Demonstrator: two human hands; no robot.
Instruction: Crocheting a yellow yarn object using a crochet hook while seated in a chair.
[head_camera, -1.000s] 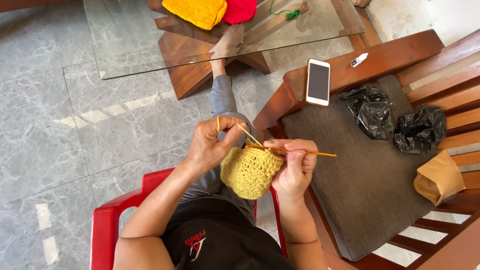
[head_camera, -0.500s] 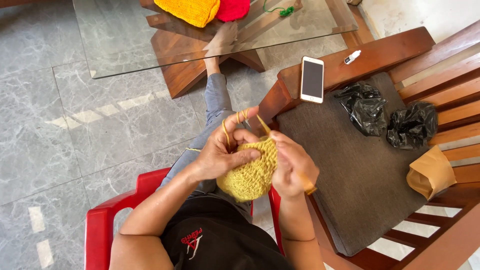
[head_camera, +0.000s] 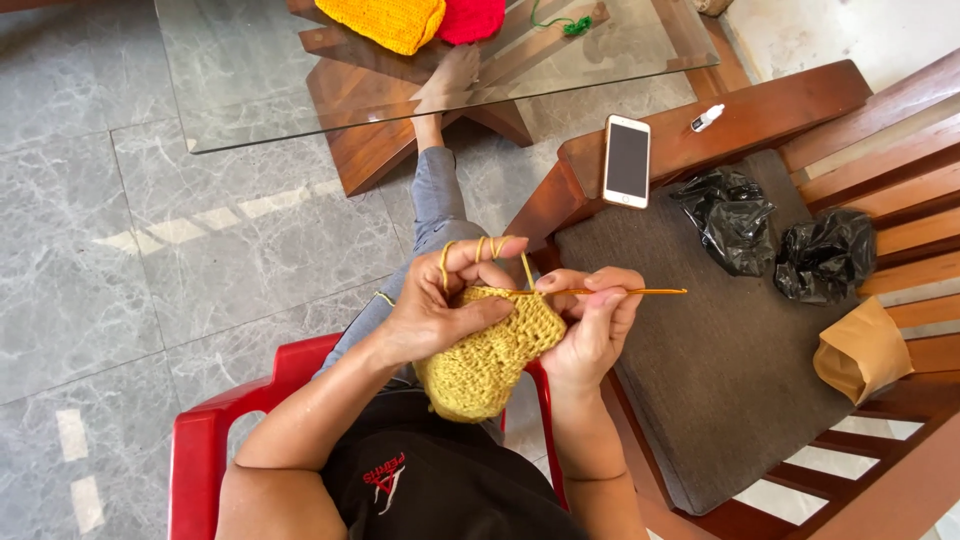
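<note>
White phone (head_camera: 627, 161), dark screen, on wooden armrest (head_camera: 740, 125); brown paper bag (head_camera: 862, 350) on bench seat.

Left hand (head_camera: 440, 305) and right hand (head_camera: 590, 320) raised close together — fingers curled.

The person wears a black sleeveless top (head_camera: 440, 480) with a small red-and-white mark, grey-blue trousers (head_camera: 420, 240), bare arms and a bare foot (head_camera: 450, 80).

you've got two hands at work — left hand (head_camera: 435, 315) and right hand (head_camera: 590, 325) — on one yellow crochet piece (head_camera: 490, 350) with one hook (head_camera: 640, 292). nearby: two black plastic bags (head_camera: 735, 220) (head_camera: 825, 255), one phone (head_camera: 627, 160), one brown paper bag (head_camera: 860, 352) — and one red chair (head_camera: 215, 430).
</note>
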